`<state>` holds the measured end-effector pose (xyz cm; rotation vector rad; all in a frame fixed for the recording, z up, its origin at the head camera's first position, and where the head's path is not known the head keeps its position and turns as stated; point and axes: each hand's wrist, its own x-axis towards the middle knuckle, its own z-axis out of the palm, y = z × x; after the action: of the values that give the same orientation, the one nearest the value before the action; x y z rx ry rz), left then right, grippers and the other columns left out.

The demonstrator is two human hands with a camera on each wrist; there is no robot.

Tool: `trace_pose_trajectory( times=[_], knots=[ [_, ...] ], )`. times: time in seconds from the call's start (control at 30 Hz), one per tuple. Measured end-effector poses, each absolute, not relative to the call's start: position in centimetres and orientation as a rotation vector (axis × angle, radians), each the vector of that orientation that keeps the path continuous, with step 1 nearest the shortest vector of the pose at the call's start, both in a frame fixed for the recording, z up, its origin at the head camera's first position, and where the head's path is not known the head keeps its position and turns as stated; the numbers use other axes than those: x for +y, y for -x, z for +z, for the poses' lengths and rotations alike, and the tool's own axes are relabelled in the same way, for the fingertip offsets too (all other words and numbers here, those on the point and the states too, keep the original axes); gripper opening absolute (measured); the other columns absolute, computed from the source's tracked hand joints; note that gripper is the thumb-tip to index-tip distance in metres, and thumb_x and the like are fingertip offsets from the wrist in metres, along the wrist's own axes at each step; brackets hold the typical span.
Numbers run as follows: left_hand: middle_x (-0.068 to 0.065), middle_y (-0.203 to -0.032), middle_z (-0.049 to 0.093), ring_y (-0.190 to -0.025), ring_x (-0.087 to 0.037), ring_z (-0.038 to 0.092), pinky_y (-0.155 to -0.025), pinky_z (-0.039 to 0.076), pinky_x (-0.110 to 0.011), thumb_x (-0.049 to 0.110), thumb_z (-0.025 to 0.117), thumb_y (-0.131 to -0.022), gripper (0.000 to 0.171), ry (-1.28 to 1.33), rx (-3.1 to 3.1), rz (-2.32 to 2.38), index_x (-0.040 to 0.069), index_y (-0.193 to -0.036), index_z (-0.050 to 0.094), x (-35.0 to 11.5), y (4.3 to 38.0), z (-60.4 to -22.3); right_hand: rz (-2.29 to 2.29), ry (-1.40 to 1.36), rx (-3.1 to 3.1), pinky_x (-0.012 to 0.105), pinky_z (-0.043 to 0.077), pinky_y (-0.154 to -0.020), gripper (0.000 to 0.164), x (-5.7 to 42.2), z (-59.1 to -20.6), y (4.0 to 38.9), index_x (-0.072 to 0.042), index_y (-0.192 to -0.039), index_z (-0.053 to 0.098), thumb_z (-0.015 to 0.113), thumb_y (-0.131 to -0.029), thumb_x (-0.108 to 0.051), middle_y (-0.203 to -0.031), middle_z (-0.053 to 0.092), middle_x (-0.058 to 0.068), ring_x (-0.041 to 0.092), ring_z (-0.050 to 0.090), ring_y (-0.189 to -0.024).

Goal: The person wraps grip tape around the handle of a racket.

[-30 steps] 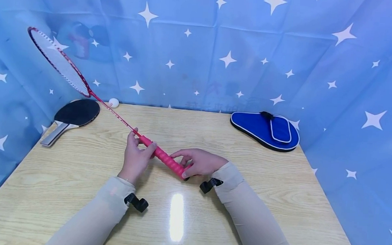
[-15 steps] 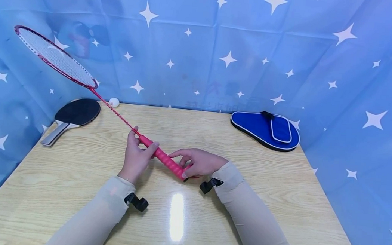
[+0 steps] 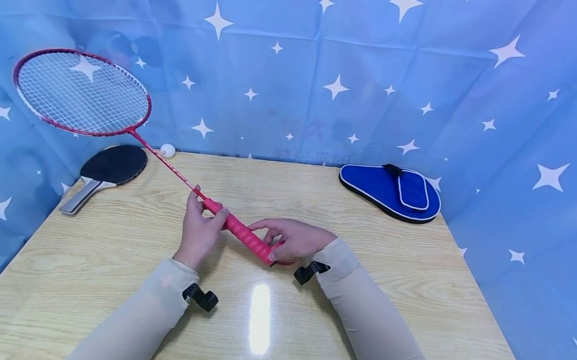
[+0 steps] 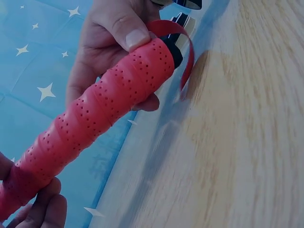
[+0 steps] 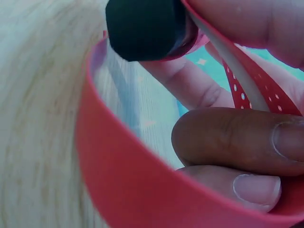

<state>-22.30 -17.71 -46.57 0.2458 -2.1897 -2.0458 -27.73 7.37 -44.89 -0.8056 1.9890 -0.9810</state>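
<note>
A badminton racket (image 3: 168, 166) is held slantwise over the table, its strung head up at the left. Perforated red grip tape (image 4: 114, 90) winds round its handle. My left hand (image 3: 198, 236) grips the upper handle, thumb on the tape and a fingertip near the shaft. At the butt end, my right hand (image 3: 302, 238) pinches the tape against the handle with its thumb. A loose length of the tape (image 5: 114, 156) loops away past the curled fingers in the right wrist view. The black butt (image 5: 142, 28) pokes out uncovered.
On the wooden table (image 3: 385, 296), a black table tennis bat (image 3: 116, 165) lies at the back left. A white ball (image 3: 168, 150) sits near it by the starry blue curtain (image 3: 294, 81). A blue bat case (image 3: 377, 188) lies at the back right.
The racket has turned about its shaft: its head, seen nearly edge-on before, now shows its string face more fully. Both hands keep almost the same places.
</note>
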Motion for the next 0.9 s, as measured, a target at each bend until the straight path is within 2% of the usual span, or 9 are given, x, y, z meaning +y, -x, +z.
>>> trace_pose_trajectory(
  times=[0.17, 0.37, 0.5, 0.7, 0.9],
  knots=[
    [-0.020, -0.130, 0.054, -0.084, -0.020, 0.070, -0.077, 0.063, -0.021, 0.017, 0.070, -0.102, 0.092, -0.262, -2.165, -2.058, 0.012, -0.166, 0.005, -17.62, 22.27, -46.56, -0.965, 0.798, 2.005, 0.040, 0.058, -0.094, 0.076, 7.39, -44.78, 27.72, -0.046, -0.150, 0.051, 0.082, -0.089, -0.014, -0.117, 0.071, -0.002, 0.020, 0.073, -0.105],
    [-0.022, -0.130, 0.054, -0.080, -0.014, 0.070, -0.076, 0.063, -0.021, 0.013, 0.064, -0.104, 0.086, -0.279, -2.120, -2.092, 0.015, -0.166, 0.005, -17.47, 22.22, -46.35, -0.988, 0.816, 1.969, 0.039, 0.057, -0.099, 0.074, 7.59, -44.56, 27.72, -0.043, -0.154, 0.047, 0.073, -0.094, -0.007, -0.116, 0.074, -0.002, 0.018, 0.071, -0.110],
    [-0.022, -0.129, 0.054, -0.082, -0.014, 0.070, -0.077, 0.064, -0.023, 0.011, 0.063, -0.104, 0.084, -0.277, -2.108, -2.090, 0.014, -0.166, 0.006, -17.51, 22.28, -46.43, -1.014, 0.825, 1.947, 0.038, 0.058, -0.096, 0.074, 7.67, -44.55, 27.75, -0.041, -0.155, 0.047, 0.073, -0.094, -0.008, -0.115, 0.075, -0.001, 0.020, 0.072, -0.108],
    [-0.019, -0.129, 0.054, -0.077, -0.019, 0.069, -0.073, 0.064, -0.024, 0.017, 0.071, -0.101, 0.091, -0.279, -2.166, -2.032, 0.016, -0.167, 0.007, -17.72, 22.36, -46.60, -1.022, 0.817, 1.947, 0.038, 0.058, -0.092, 0.075, 7.56, -44.62, 27.74, -0.040, -0.153, 0.048, 0.078, -0.090, -0.012, -0.114, 0.075, 0.000, 0.023, 0.074, -0.101],
    [-0.019, -0.126, 0.053, -0.077, -0.017, 0.070, -0.072, 0.064, -0.024, 0.016, 0.068, -0.102, 0.090, -0.282, -2.153, -2.049, 0.016, -0.167, 0.006, -17.71, 22.27, -46.36, -1.020, 0.824, 1.937, 0.038, 0.059, -0.092, 0.074, 7.60, -44.55, 27.80, -0.040, -0.155, 0.047, 0.076, -0.093, -0.012, -0.116, 0.075, 0.000, 0.022, 0.073, -0.106]
  ],
)
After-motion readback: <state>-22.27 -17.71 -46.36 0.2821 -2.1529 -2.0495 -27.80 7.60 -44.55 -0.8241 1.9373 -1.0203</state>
